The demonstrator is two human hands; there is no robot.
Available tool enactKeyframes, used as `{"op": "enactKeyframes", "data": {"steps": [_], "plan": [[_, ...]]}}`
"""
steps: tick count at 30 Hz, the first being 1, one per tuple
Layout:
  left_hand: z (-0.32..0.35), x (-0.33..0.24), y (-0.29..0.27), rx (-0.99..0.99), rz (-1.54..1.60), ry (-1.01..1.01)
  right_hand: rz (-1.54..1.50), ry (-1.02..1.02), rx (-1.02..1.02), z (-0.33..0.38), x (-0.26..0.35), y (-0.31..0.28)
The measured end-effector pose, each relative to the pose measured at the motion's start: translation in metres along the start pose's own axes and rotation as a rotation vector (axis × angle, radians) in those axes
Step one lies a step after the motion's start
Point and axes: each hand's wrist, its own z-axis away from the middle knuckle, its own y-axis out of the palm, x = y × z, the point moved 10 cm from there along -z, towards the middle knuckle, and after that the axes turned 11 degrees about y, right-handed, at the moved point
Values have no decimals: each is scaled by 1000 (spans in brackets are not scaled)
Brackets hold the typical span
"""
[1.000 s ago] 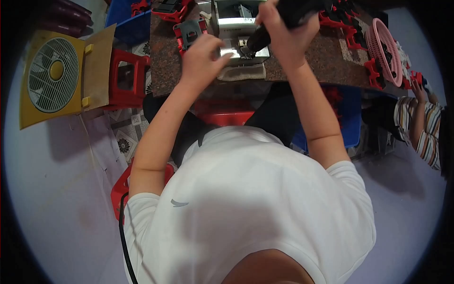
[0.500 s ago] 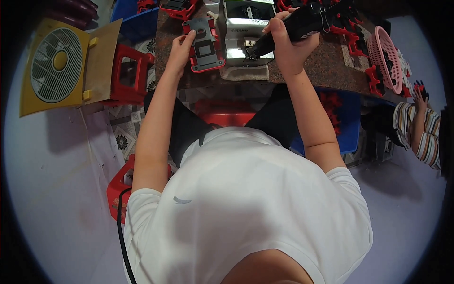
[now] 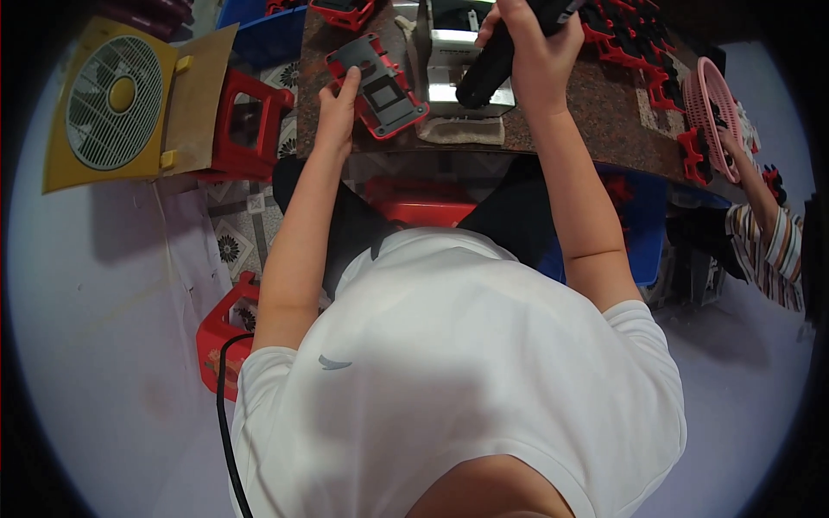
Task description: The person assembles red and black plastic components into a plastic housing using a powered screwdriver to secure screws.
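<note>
My left hand (image 3: 337, 116) grips the near left edge of a red plastic housing with a grey inner plate (image 3: 384, 97), thumb on top. The housing is tilted a little above the table. My right hand (image 3: 542, 65) is wrapped round a black handheld electric screwdriver (image 3: 492, 73), whose nose points down and to the left. That nose is in front of a silver box-shaped machine (image 3: 447, 59), apparently a screw feeder, and hides part of it. The machine rests on a pale cloth (image 3: 462, 131) at the table's near edge.
A speckled brown table (image 3: 570, 134) holds several red-and-black parts (image 3: 622, 47) at the right. A person in a striped shirt (image 3: 768, 250) reaches to a pink basket (image 3: 706, 116). A yellow fan (image 3: 112, 108) stands left; blue bins (image 3: 643, 229) sit beside and under the table.
The screwdriver has lifted off the feeder's front. The housing has turned and tilted in my left hand. The other person's hand has moved to the pink basket.
</note>
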Motion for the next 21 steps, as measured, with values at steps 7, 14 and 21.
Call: {"op": "enactKeyframes", "data": {"steps": [7, 14, 21], "plan": [[12, -8, 38, 481, 301, -260, -202, -25, 65, 28, -12, 54], [8, -10, 32, 308, 341, -141, 52, -173, 102, 37, -15, 67], [1, -4, 33, 348, 499, -49, 230, -102, 252, 54, -15, 104]]}}
